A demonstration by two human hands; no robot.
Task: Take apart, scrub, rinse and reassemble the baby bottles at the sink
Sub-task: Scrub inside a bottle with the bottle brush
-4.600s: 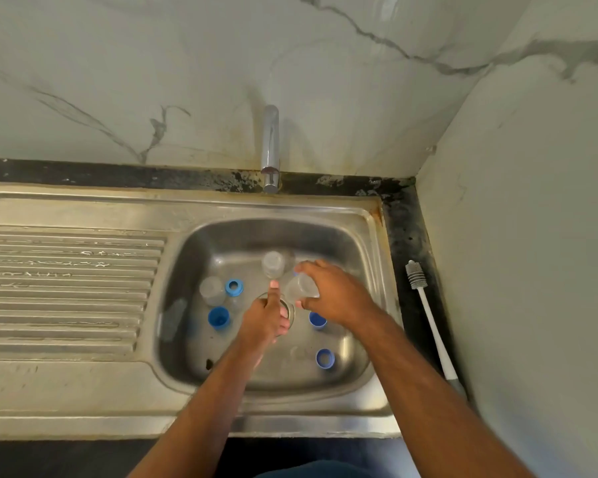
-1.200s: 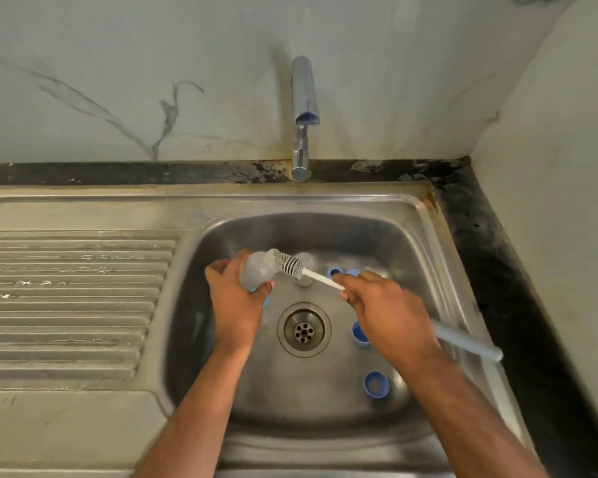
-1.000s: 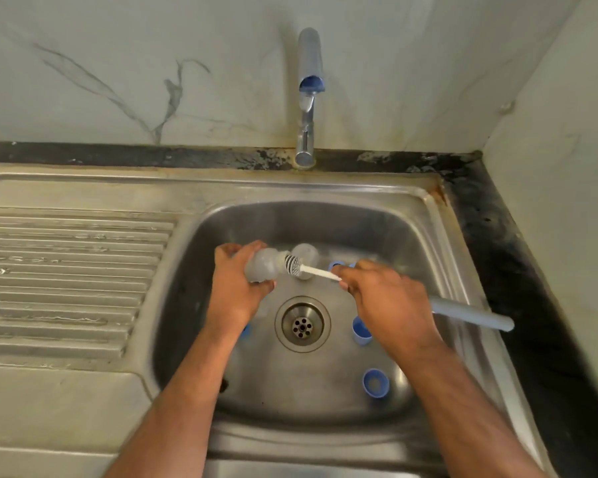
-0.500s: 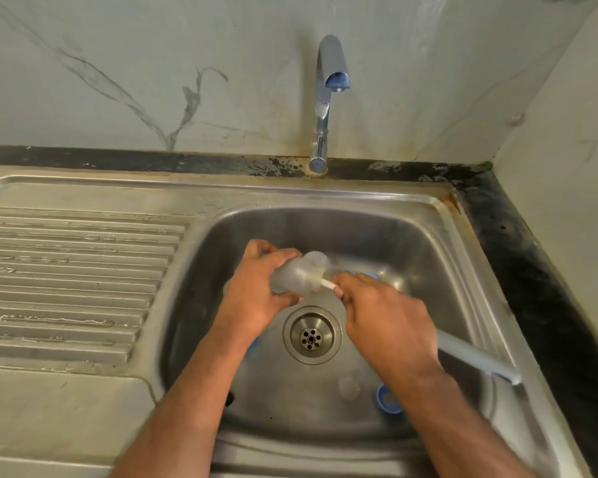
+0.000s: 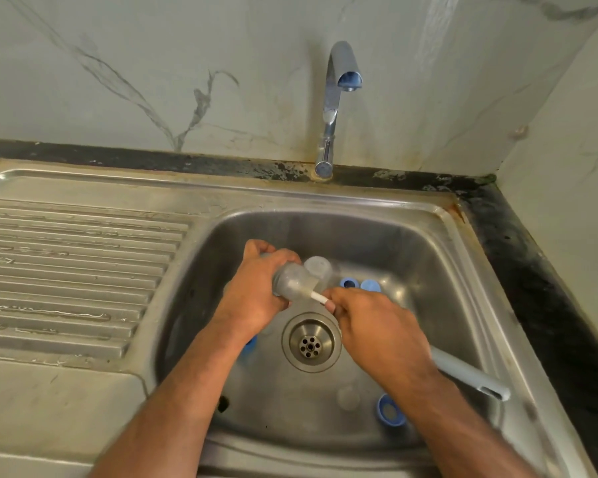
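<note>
Scrubbing step here. The left hand [image 5: 256,298] has its fingers wrapped around a small clear plastic baby bottle [image 5: 292,281], held sideways over the steel sink basin [image 5: 439,277]. The right hand [image 5: 377,329] grips the white-stemmed, grey-handled bottle brush [image 5: 470,376], head pushed inside. 3 blue plastic collars [image 5: 389,410] lie loose. Next I'd guess work the brush around, then rinse under the chrome tap [image 5: 335,98].

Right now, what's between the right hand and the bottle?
Head view: a short stretch of the brush's white shaft spans from the right hand into the bottle, which the left hand grips.
</note>
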